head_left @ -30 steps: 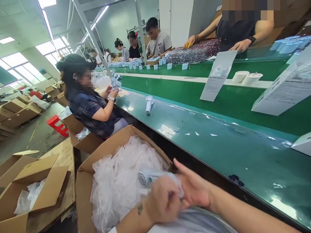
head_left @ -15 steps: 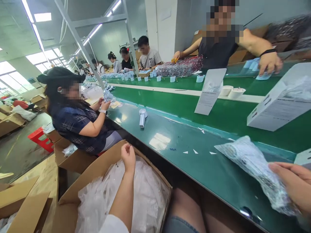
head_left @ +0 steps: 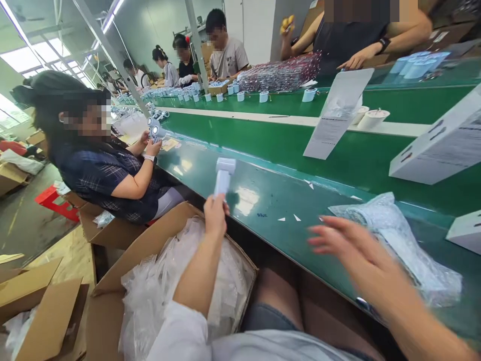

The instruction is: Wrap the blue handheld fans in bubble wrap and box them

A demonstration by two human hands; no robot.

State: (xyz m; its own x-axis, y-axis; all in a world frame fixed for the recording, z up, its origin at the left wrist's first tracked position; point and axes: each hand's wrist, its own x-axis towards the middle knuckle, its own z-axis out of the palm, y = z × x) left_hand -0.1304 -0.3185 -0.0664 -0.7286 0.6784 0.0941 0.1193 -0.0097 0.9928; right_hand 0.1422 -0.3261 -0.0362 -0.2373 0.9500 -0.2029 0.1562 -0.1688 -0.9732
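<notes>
My left hand (head_left: 215,214) is closed around the handle of a small white handheld device (head_left: 223,175), holding it upright at the near edge of the green conveyor belt (head_left: 270,200). My right hand (head_left: 345,250) hovers over the belt with its fingers spread, holding nothing, slightly blurred. Just to the right of that hand a bagged device in clear plastic (head_left: 398,240) lies on the belt. Under my left arm stands a cardboard box (head_left: 112,296) filled with clear plastic bags (head_left: 161,286).
A seated co-worker (head_left: 101,170) at my left holds a device over the belt. More people work on the far side behind rows of small white parts (head_left: 240,95). White boxes (head_left: 439,145) and a leaflet (head_left: 334,115) stand on the belt. Open cartons (head_left: 41,306) lie on the floor.
My left hand left the bag box and took hold of the white device on the belt. My right hand let go of the bagged device, which now lies on the belt.
</notes>
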